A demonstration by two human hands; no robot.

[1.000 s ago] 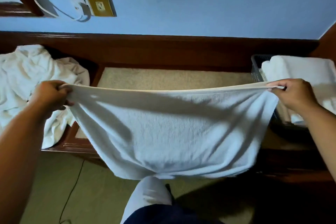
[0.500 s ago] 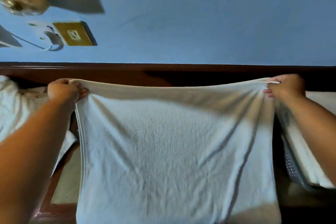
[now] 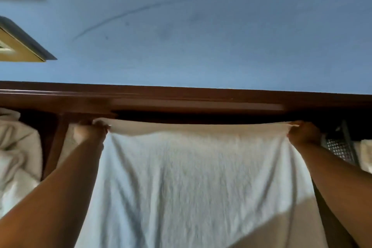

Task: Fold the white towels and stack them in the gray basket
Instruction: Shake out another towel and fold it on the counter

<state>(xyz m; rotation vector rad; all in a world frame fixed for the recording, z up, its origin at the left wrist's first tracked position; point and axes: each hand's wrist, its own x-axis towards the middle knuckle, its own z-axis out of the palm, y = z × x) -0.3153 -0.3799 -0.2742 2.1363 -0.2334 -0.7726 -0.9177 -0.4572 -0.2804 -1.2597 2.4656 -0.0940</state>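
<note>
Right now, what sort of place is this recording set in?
Likely a bedroom or hotel room: blue painted wall, dark wooden rail, a heap of white towels left of the held towel.

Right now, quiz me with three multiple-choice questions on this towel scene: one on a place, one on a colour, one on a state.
1. Where is the gray basket?
A) at the far left edge
B) just beyond the right hand
C) in the middle, in front of the towel

2. What colour is the wall?
A) blue
B) green
C) white

3. How is the white towel held?
A) bunched in one hand
B) folded into a small square
C) spread wide, with the left hand and the right hand each gripping a top corner

Answers: 1 B, its mesh shows just right of the right hand. 2 A, blue fills the upper frame. 3 C, the top edge stretches from one hand to the other.
</note>
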